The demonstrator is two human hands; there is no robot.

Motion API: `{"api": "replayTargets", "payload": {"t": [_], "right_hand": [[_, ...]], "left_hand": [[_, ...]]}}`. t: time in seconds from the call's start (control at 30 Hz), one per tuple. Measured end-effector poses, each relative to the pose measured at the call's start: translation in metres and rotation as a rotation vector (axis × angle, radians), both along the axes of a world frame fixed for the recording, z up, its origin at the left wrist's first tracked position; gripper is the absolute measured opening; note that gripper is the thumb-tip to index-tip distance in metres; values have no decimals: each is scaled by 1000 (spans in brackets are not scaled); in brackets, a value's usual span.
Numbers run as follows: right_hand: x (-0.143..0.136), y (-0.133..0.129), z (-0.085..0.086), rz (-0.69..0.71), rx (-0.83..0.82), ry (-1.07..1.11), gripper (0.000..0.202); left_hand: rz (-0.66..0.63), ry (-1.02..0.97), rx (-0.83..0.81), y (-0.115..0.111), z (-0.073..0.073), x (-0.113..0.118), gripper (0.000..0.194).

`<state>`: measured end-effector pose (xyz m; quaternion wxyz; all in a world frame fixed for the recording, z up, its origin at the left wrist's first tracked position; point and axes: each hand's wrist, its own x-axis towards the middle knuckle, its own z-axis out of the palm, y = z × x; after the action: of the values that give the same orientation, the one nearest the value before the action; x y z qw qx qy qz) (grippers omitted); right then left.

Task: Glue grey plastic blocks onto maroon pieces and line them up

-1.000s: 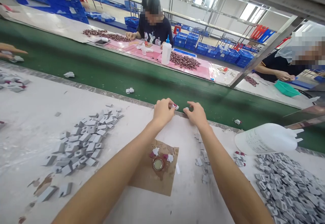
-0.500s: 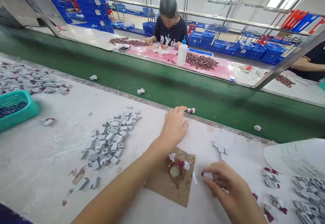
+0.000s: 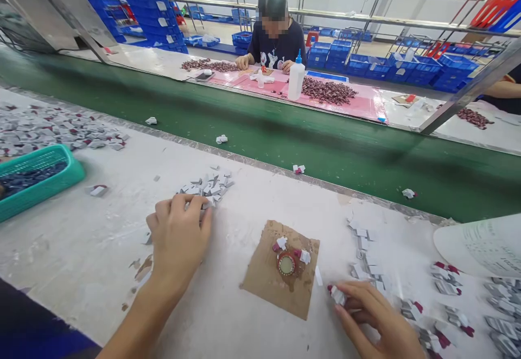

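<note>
My left hand (image 3: 179, 234) reaches over the pile of grey-white pieces (image 3: 209, 185) left of centre, its curled fingertips at the pile; what lies between them is hidden. At the lower right, my right hand (image 3: 372, 313) pinches a small white and dark-red piece (image 3: 337, 295) between thumb and fingers. Between the hands lies a brown square card (image 3: 260, 277) with a round red-rimmed cap (image 3: 286, 264) on it. Two white and dark-red pieces (image 3: 304, 256) rest beside the cap.
A green belt (image 3: 260, 147) crosses behind the table, carrying several small pieces. A teal basket (image 3: 73, 172) stands left, a white container (image 3: 480, 242) right. More grey and dark-red pieces (image 3: 448, 277) lie at right. Across the belt sits a person (image 3: 277, 39) near a white bottle (image 3: 296, 79).
My left hand has moved from the belt's edge, left and down to the grey-white pile. My right hand still holds its piece, slightly lower. The small pieces on the belt have shifted left.
</note>
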<state>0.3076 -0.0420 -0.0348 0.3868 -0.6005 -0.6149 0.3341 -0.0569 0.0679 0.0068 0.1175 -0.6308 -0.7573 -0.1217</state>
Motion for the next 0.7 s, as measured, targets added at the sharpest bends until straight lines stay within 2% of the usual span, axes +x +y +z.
{"api": "replayTargets", "payload": {"t": [0.2, 0.33, 0.57, 0.7], "right_hand": [[-11, 12, 19, -32, -29, -21, 38], [-15, 13, 27, -72, -145, 39, 34], [-15, 11, 30, 12, -131, 69, 25], [-18, 9, 30, -11, -116, 30, 25]], "left_hand": [[-24, 24, -35, 3, 1, 17, 27], [-60, -14, -39, 4, 3, 16, 35], [-169, -67, 12, 3, -4, 8, 33], [-194, -183, 29, -3, 5, 17, 27]]}}
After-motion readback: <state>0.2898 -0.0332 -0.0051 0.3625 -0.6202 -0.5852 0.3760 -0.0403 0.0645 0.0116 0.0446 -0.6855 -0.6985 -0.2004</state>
